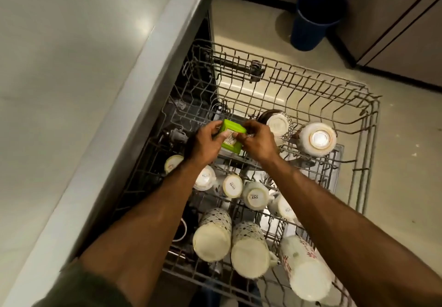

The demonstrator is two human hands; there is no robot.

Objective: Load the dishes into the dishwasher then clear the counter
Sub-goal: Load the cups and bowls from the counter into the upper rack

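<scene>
The dishwasher's upper wire rack point(368, 115) is pulled out over the floor. Both hands hold a small green box with a white label point(233, 136) above the rack's middle. My left hand point(205, 141) grips its left side, and my right hand point(257, 140) pinches its right edge. Several white cups point(254, 195) stand upside down in the rack's near half, with taller patterned mugs point(212, 235) closest to me. Two upturned bowls point(318, 139) sit at the right beyond my hands.
The pale counter point(71, 91) runs along the left, its edge over the dishwasher opening. A dark blue bin point(313, 19) stands on the floor at the far end beside cabinet doors point(406, 31). The rack's far half holds bare tines.
</scene>
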